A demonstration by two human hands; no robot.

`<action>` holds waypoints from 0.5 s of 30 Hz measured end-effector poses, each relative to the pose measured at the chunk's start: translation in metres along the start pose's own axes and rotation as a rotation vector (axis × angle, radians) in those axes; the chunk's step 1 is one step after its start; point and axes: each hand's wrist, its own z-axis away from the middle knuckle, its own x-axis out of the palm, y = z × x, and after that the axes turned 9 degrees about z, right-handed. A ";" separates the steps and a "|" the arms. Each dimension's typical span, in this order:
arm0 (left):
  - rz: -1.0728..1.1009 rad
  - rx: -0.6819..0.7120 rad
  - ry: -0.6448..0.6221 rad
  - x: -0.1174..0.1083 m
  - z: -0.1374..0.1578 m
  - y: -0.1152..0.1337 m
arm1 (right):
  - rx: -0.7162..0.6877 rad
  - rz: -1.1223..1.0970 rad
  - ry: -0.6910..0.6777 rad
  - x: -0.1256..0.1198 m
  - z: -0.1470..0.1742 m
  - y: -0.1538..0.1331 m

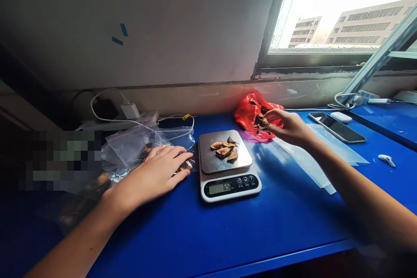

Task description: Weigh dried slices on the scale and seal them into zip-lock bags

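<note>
On the blue table stands a kitchen scale [224,166] with a steel plate, its display reading 6.5. Several dried brown slices [224,151] lie on the plate. My left hand [163,167] rests with fingers spread over clear zip bags [127,145], left of the scale. Brown pieces show through the plastic. My right hand [283,126] reaches into the mouth of a red plastic bag [246,110], behind and right of the scale. Its thumb and fingers pinch a dark dried piece [261,120]; more dried pieces lie in the bag beneath.
Flat clear bags [314,169] lie under my right forearm. Farther right are a phone [337,127], a white earphone case [341,117] and a single earbud [386,160]. A white charger [129,109] and cables run along the wall, below a window [325,17].
</note>
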 end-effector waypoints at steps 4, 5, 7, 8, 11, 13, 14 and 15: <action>-0.028 -0.006 -0.019 -0.001 0.000 0.002 | 0.249 -0.644 0.024 -0.014 0.020 -0.011; -0.029 -0.006 -0.023 -0.001 0.000 0.003 | 0.295 -0.742 0.031 -0.014 0.023 -0.013; -0.028 -0.005 -0.031 -0.003 0.000 0.005 | 0.351 -0.808 0.046 -0.011 0.025 -0.015; -0.026 -0.005 -0.036 -0.004 0.000 0.006 | 0.386 -0.844 0.050 -0.008 0.025 -0.016; -0.017 -0.015 -0.058 -0.005 0.000 0.008 | 0.449 -0.900 0.036 0.001 0.022 -0.020; -0.018 -0.015 -0.066 -0.006 0.001 0.008 | 0.441 -0.910 0.032 0.005 0.022 -0.026; -0.021 -0.011 -0.067 -0.006 0.001 0.008 | 0.427 -0.911 0.034 0.007 0.022 -0.030; -0.022 -0.005 -0.066 -0.006 0.002 0.008 | 0.413 -0.918 0.032 0.008 0.023 -0.034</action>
